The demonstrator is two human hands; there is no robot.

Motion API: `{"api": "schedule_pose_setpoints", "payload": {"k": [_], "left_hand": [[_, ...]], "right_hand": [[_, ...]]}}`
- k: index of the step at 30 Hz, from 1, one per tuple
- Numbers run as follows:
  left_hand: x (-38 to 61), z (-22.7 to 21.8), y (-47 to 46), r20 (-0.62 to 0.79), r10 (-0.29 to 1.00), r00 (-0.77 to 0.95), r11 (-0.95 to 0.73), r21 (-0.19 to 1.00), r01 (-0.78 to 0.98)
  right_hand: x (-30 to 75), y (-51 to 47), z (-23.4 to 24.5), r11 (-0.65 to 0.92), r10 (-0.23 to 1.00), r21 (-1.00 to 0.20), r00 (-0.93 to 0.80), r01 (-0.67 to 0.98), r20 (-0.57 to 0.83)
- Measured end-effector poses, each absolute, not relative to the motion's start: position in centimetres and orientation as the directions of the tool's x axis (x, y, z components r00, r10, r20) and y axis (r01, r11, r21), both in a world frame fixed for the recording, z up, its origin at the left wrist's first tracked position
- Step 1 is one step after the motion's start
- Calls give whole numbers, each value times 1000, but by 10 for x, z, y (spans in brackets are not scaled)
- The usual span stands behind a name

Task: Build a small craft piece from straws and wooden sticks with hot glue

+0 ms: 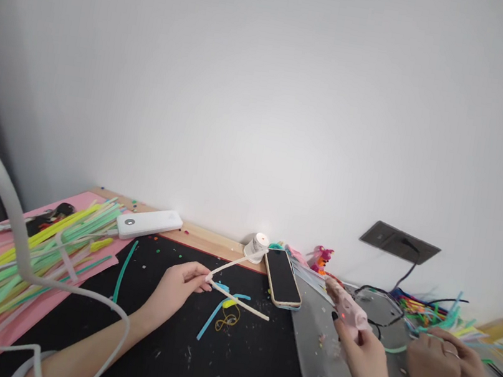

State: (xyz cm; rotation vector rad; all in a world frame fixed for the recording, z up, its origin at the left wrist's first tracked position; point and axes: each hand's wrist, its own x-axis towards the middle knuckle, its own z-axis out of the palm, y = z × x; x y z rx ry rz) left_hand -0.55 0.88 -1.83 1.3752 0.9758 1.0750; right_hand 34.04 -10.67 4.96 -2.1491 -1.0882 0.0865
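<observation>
My left hand (187, 286) is closed in a pinch on the bend of a cream pipe cleaner (241, 303). Its two arms spread to the right in a V, one of them reaching up towards a small white cup (256, 247). My right hand (366, 354) is wrapped round a pink glue gun (349, 307) with a small red light on its side. Below the cream piece, a blue pipe cleaner (210, 321), a yellow tuft (229, 303) and a thin golden loop (227, 322) lie on the black mat (188, 362).
A phone (284, 276) lies right of the cup. Many coloured pipe cleaners (57, 254) cover pink paper at left, near a white power bank (150, 224) and a white cable (75, 291). Another person's hands (437, 367) work at right, below a wall socket (399, 242).
</observation>
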Motion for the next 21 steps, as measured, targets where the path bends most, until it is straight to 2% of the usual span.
{"api": "schedule_pose_setpoints", "payload": {"k": [2,3,5,8,14,17,21], "left_hand": [[-6,-17,8,117,963,243,-120,993,0],[-6,-17,8,133,964,231,-138,990,4],[-5,-17,8,149,967,207,-153,988,3],[-5,-17,8,131,970,207,-129,991,-21],[-3,-17,8,17,970,242,4,996,-85],[-3,-18,8,3,969,245,23,995,-100],[-4,-19,9,29,971,238,-11,997,-77]], "right_hand": [[326,-107,58,-258,796,-797,588,547,146],[318,-107,62,-166,855,-863,506,477,116],[301,-105,69,-76,942,-925,330,372,55],[277,-97,74,-63,983,-955,182,291,-9],[238,-71,59,-122,992,-955,53,269,-112],[222,-59,42,-133,991,-969,52,210,-125],[209,-52,17,-98,993,-994,76,50,-94]]}}
